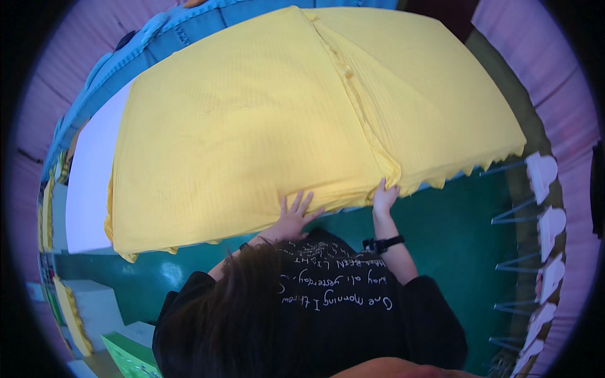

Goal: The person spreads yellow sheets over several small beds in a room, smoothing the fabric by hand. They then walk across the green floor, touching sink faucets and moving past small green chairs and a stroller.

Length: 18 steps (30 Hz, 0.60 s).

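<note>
A yellow cloth (233, 126) covers most of a long table (94, 183), leaving the white top bare at its left end. The person leans in at the near edge. Their left hand (293, 218) lies flat there with the fingers spread, pressing on the cloth; their right hand (383, 198), a dark band (384, 244) on its wrist, is closed around a bunched bit of it, farther right along the same edge. A puckered ridge (343, 72) runs from the far edge down to that grip, and ruffled hem hangs over the near edge toward both corners. Beyond the far edge spreads blue fabric (113, 79). Past the right end, white chairs (551, 223) line up on the green floor (441, 233) before a pinkish curtain (535, 57).
</note>
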{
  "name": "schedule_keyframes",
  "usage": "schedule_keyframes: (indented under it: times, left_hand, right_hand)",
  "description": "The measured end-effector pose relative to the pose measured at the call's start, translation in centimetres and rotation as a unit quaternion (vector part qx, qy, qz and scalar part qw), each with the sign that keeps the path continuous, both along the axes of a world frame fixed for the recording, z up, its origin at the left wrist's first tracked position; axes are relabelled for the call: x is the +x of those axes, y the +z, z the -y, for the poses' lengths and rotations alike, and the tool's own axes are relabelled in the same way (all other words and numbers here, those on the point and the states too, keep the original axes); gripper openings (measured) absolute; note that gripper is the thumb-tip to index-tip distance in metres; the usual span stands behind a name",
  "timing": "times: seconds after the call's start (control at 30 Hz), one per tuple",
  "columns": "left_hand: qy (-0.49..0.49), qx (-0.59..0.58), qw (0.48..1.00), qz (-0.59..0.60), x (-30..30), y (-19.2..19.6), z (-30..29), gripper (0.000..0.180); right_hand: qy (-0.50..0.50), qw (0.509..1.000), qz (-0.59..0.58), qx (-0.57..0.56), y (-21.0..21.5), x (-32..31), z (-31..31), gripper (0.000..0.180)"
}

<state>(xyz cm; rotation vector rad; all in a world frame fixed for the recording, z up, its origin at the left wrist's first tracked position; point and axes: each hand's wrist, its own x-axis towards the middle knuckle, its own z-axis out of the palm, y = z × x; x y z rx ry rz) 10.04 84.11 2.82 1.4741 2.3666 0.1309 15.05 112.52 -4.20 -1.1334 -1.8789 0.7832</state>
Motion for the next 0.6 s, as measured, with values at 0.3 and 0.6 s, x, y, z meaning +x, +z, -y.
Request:
schedule_keyframes:
  times: [0.3,0.6]
  left_hand:
    - [0.004,-0.003,0.997,0.072,-0.5,1.1,0.8,0.080]
    - [0.001,0.107,0.978,0.181,-1.3,0.9,2.6,0.052]
  right_hand:
    - [-0.022,0.952,0.045,-0.300,-1.8,1.2,-1.5,0.035]
    - [0.025,0.878,-0.186,-0.440,1.9,1.4,0.4,0.028]
